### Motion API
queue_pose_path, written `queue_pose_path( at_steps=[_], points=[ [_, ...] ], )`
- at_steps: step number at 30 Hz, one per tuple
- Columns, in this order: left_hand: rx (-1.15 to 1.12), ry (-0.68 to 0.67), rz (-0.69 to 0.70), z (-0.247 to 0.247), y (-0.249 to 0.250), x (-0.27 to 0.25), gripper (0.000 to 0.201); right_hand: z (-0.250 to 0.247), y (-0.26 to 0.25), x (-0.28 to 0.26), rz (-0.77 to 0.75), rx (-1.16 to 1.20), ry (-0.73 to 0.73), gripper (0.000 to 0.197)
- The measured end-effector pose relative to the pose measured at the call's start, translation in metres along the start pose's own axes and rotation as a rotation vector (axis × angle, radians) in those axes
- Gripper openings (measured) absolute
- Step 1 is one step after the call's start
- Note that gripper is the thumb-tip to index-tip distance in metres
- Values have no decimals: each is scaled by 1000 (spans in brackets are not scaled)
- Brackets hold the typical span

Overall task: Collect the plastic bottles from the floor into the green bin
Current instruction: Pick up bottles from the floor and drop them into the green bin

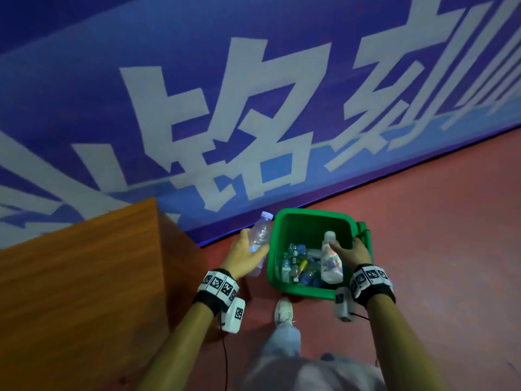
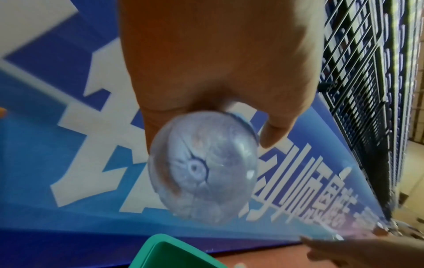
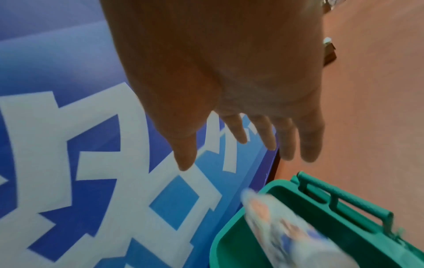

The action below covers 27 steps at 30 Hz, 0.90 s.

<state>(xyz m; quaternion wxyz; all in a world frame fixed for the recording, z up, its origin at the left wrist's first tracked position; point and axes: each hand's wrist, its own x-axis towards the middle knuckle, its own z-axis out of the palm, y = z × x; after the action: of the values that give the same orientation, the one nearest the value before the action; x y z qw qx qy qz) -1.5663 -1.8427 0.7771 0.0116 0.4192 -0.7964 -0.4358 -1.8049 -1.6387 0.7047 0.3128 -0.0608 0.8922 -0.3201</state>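
Note:
The green bin (image 1: pixel 307 213) stands on the red floor by the blue wall, with several plastic bottles lying in it. My left hand (image 1: pixel 251 246) is just left of the bin's rim and grips a clear bottle (image 1: pixel 260 238) round its body, cap pointing away. The left wrist view shows the clear bottle's round base (image 2: pixel 201 168) under my curled fingers. My right hand (image 1: pixel 352 249) hovers over the bin's right side with fingers straight (image 3: pixel 263 137). Below it a white labelled bottle (image 1: pixel 331 261) sits blurred inside the bin (image 3: pixel 344 199), apart from the fingers.
A brown wooden cabinet (image 1: pixel 84 277) stands close on the left, its corner near my left arm. The blue banner wall (image 1: pixel 253 108) runs behind the bin. Red floor (image 1: pixel 437 221) stretches to the right. My white shoe (image 1: pixel 283 309) is just before the bin.

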Motion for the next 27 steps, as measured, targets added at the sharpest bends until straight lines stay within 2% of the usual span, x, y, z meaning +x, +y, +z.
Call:
queue_pose_path(
  at_steps=[3,7,11,16,18,20,23,27],
  points=[
    [78,-118,-10,14,2,61,48,-12,-23,18,-34,-2,55,71],
    [158,-255,-61,50,11,122,63,-25,-43,29,-88,19,65,52],
    [227,-358,-118,95,14,167,78,-43,-47,43,-90,65,43,48],
    [276,-372,-210,133,14,190,96,-65,-41,59,-103,59,90,48],
    [270,-361,-195,137,16,199,98,-73,-45,67,-112,57,79,49],
    [258,-342,-164,129,23,204,92,-83,-52,77,-124,44,68,48],
    [213,-254,-116,100,38,205,67,-94,-72,92,-179,37,32,47],
    [41,-15,-13,44,59,186,39,-99,-116,102,-330,17,-60,45]
  ],
)
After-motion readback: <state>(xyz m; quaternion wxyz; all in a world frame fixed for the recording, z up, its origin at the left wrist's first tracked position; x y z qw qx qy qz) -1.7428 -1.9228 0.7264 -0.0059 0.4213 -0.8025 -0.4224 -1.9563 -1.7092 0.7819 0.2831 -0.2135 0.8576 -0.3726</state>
